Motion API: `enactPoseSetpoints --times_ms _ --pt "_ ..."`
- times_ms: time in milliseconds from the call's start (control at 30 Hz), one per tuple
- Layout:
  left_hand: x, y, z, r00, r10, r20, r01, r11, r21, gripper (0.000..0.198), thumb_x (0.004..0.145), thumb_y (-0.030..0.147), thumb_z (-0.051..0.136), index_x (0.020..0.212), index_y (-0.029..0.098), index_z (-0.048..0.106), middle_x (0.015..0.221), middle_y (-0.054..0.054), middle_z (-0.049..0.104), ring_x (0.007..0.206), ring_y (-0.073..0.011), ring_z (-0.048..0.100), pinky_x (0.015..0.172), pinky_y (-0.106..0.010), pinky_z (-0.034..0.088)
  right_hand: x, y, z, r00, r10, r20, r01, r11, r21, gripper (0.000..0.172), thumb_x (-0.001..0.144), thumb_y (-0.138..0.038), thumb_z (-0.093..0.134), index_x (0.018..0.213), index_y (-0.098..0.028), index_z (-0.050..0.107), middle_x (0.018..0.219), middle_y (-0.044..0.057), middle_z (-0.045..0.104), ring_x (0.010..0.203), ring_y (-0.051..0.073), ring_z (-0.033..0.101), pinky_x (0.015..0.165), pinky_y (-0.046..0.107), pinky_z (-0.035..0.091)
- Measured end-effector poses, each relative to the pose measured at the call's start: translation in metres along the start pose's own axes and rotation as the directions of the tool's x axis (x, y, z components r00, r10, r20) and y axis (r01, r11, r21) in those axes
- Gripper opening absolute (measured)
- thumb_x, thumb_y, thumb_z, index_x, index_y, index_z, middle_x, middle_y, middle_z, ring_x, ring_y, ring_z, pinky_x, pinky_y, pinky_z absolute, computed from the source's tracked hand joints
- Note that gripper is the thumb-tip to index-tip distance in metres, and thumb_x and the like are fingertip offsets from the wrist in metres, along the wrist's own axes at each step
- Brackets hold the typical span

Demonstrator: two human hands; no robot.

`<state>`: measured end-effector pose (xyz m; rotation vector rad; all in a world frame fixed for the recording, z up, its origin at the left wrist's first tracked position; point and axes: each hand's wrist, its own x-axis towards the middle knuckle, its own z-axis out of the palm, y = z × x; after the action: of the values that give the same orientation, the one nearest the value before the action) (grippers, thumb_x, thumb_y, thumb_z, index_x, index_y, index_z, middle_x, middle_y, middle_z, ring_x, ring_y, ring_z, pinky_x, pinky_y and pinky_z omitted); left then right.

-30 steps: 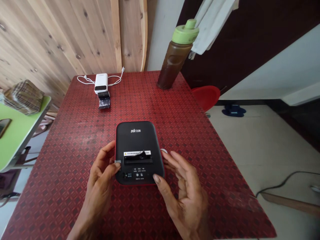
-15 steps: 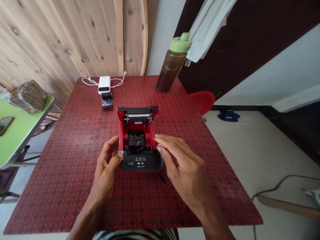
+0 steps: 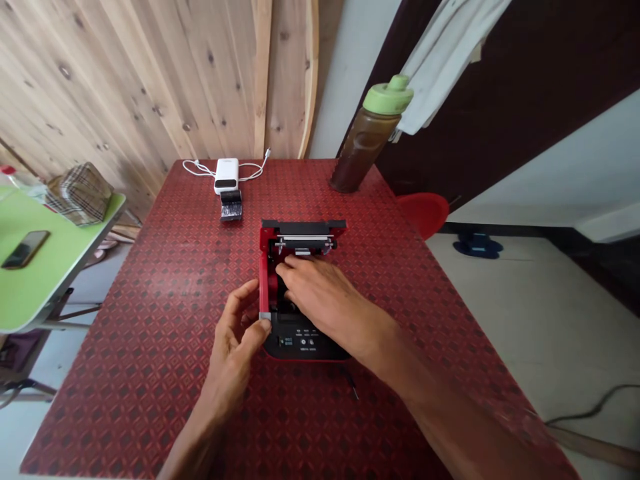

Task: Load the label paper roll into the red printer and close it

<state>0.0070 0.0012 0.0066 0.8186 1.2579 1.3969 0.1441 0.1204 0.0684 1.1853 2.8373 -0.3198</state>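
Observation:
A small red and black label printer (image 3: 310, 347) sits on the table with its lid (image 3: 304, 228) raised. My left hand (image 3: 240, 333) grips its left side, thumb on the grey corner piece and fingers along the outer wall. Over the open compartment lies my right hand (image 3: 325, 293), reaching in from the right with its fingers curved down. It covers most of the inside, so what its fingertips grip there is hidden. A thin black strap (image 3: 353, 385) sticks out under the printer's front right.
On the patterned red table (image 3: 150, 373) stand a white power bank (image 3: 227, 172) with a looped cable, a black strip roll (image 3: 231, 207) and a green-lidded bottle (image 3: 367, 137). A green table (image 3: 30, 293) at left bears a phone (image 3: 26, 249) and a plaid bag (image 3: 83, 193).
My right hand has moved from the printer's right edge into its compartment, covering the black block that showed there. My left hand stays on the left side. The view has shifted slightly left.

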Motion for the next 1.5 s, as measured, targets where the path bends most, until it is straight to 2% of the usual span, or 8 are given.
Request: enactPoseSetpoints --times_ms 333,733,967,1033,1133,1300,1367,1500 --pt "0.002 -0.007 -0.004 1.0 -0.007 -0.01 0.007 1.0 0.025 0.054 0.099 0.036 0.072 0.151 0.028 0.062 0.15 -0.008 0.069 0.125 -0.0286 0.067 0.106 -0.043 0.051 -0.005 0.0 -0.012 0.999 0.036 -0.005 -0.036 0.999 -0.032 0.029 0.103 -0.005 0.057 0.126 -0.011 0.073 0.127 0.017 0.078 0.112 0.031 0.078 0.09 0.041 0.06" --pt "0.003 -0.012 -0.009 0.999 0.02 -0.025 -0.019 0.998 0.06 0.055 0.096 0.041 0.073 0.149 0.028 0.065 0.155 -0.011 0.066 0.148 -0.036 0.058 0.125 -0.053 0.041 -0.006 -0.012 -0.008 0.982 0.107 -0.155 -0.118 0.991 -0.063 0.027 0.105 -0.004 0.053 0.117 -0.011 0.076 0.115 0.019 0.08 0.109 0.031 0.077 0.076 0.037 0.057" --pt "0.003 -0.006 -0.005 0.999 0.002 -0.032 0.0 0.998 0.056 0.059 0.094 0.047 0.075 0.149 0.026 0.064 0.154 -0.012 0.068 0.145 -0.0369 0.06 0.121 -0.052 0.047 -0.033 -0.012 -0.016 0.957 0.13 -0.259 -0.128 0.991 0.025 0.015 0.1 -0.009 0.064 0.105 -0.018 0.075 0.105 0.01 0.08 0.101 0.027 0.076 0.078 0.036 0.056" --pt "0.002 -0.004 -0.004 0.999 -0.04 -0.026 0.04 0.999 0.032 0.061 0.095 0.048 0.076 0.151 0.026 0.061 0.154 -0.012 0.068 0.141 -0.0364 0.064 0.116 -0.05 0.051 -0.05 0.001 -0.022 0.91 0.141 -0.391 -0.068 0.979 0.193 0.01 0.097 -0.013 0.069 0.102 -0.021 0.073 0.104 0.007 0.08 0.099 0.024 0.074 0.081 0.035 0.055" --pt "0.001 -0.002 -0.004 0.997 -0.064 -0.038 0.065 0.997 0.032 0.06 0.096 0.048 0.075 0.152 0.027 0.062 0.155 -0.011 0.067 0.14 -0.036 0.065 0.115 -0.049 0.051 -0.072 0.034 -0.028 0.765 0.283 -0.579 0.031 0.881 0.472 0.012 0.091 -0.02 0.073 0.102 -0.025 0.071 0.1 0.002 0.079 0.089 0.02 0.072 0.081 0.034 0.055" --pt "0.001 -0.003 -0.004 0.998 -0.046 -0.053 0.049 0.998 0.039 0.059 0.096 0.048 0.076 0.15 0.028 0.064 0.154 -0.01 0.068 0.144 -0.0365 0.062 0.119 -0.05 0.048 -0.067 0.091 0.0 0.411 0.724 -0.554 -0.152 0.654 0.741 0.025 0.086 -0.042 0.073 0.1 -0.025 0.062 0.09 0.003 0.074 0.075 0.021 0.067 0.073 0.037 0.052" --pt "0.001 -0.002 -0.003 0.997 -0.05 -0.066 0.053 0.998 0.037 0.059 0.094 0.048 0.077 0.149 0.028 0.065 0.153 -0.01 0.07 0.144 -0.036 0.062 0.119 -0.049 0.049 -0.054 0.099 0.022 0.419 0.744 -0.521 -0.194 0.634 0.749 0.026 0.084 -0.042 0.072 0.099 -0.025 0.059 0.087 0.003 0.074 0.072 0.021 0.066 0.073 0.038 0.051" --pt "0.001 0.0 0.0 0.995 -0.058 -0.079 0.06 0.998 0.033 0.058 0.094 0.047 0.078 0.148 0.03 0.067 0.153 -0.008 0.07 0.144 -0.0344 0.063 0.119 -0.046 0.049 -0.038 0.094 0.054 0.587 0.678 -0.441 -0.208 0.653 0.728 0.017 0.082 -0.033 0.069 0.091 -0.026 0.056 0.084 0.002 0.072 0.076 0.022 0.068 0.074 0.035 0.049"
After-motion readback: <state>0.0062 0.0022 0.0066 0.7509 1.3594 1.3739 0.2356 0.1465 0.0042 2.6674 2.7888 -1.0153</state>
